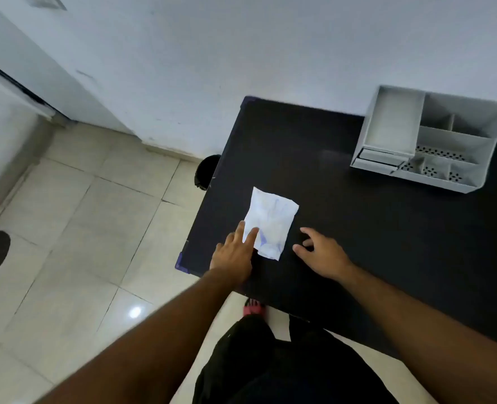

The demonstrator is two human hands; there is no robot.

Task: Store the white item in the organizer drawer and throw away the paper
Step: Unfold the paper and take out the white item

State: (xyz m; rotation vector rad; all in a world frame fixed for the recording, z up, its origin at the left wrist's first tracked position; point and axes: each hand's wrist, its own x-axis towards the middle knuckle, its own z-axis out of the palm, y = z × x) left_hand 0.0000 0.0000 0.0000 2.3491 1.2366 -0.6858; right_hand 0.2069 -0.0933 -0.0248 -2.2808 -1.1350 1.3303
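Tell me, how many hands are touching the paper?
1. The left hand rests its fingers on the near left edge of the paper. The right hand sits on the table beside it, apart from it.

White paper (270, 221) w/ faint blue marks, black table (387, 228), grey organizer (393, 126), beige floor tiles (81, 214)
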